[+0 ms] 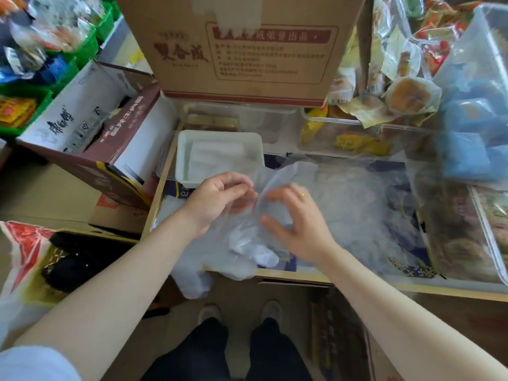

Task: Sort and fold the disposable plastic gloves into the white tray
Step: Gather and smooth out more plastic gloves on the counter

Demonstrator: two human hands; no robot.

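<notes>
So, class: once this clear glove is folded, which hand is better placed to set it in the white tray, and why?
Probably the left hand: it holds the glove right beside the white tray, almost at its near rim. The right hand sits farther away.

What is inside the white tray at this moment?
Inside the white tray lie folded clear plastic gloves, stacked flat. How many there are cannot be told, and whatever lies under them is covered. The tray's near edge is hidden by the left hand.
</notes>
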